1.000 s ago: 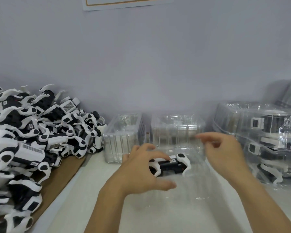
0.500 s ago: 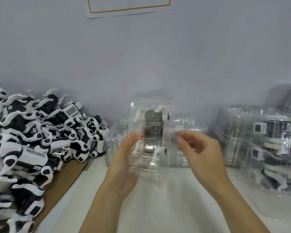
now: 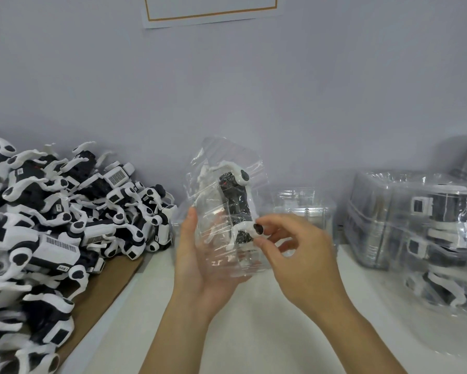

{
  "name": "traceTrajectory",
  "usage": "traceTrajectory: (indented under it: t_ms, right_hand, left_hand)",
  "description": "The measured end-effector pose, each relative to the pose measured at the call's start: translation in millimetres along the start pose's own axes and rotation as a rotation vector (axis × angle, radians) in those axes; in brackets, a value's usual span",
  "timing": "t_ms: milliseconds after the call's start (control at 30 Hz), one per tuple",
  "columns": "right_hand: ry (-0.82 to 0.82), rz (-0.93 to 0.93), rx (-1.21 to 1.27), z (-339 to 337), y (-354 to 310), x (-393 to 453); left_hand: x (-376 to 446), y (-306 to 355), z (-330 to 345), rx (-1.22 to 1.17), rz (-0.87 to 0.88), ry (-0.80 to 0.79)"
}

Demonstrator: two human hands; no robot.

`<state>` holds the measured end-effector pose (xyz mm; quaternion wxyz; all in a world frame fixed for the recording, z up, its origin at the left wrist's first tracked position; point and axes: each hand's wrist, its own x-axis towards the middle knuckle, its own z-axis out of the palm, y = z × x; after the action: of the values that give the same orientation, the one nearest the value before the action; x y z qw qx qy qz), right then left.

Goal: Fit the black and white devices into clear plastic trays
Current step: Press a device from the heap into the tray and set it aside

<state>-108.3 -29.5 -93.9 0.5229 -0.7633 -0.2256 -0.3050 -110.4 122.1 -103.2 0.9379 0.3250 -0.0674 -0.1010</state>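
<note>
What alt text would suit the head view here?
Two hands hold up a clear plastic tray with a black and white device inside; the left hand cradles it, the right hand pinches its edge. Loose devices lie piled left, filled trays stacked right.

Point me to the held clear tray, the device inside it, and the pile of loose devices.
held clear tray point(image 3: 213, 233), head view, on its transparent left wall.
device in the tray point(image 3: 233, 195), head view, on its black body.
pile of loose devices point(image 3: 57, 211), head view, on the middle of the heap.
</note>
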Motion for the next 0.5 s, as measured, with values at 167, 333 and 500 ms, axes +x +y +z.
traceTrajectory:
  t_ms: [167, 333, 500]
  right_hand:
    - [0.004, -0.008, -0.014, -0.7, 2.0, 0.0]
    - [-0.016, -0.026, -0.008, -2.9, 1.3, -0.8]
    - [-0.033, -0.016, 0.002, -5.7, 1.8, -0.5]
  left_hand:
    - [0.9, -0.7, 1.6, 0.006, -0.008, 0.035]
    - [-1.5, 0.7, 2.6, 0.041, 0.005, -0.023]
    - [-2.6, 0.2, 5.1, 0.034, 0.003, -0.045]
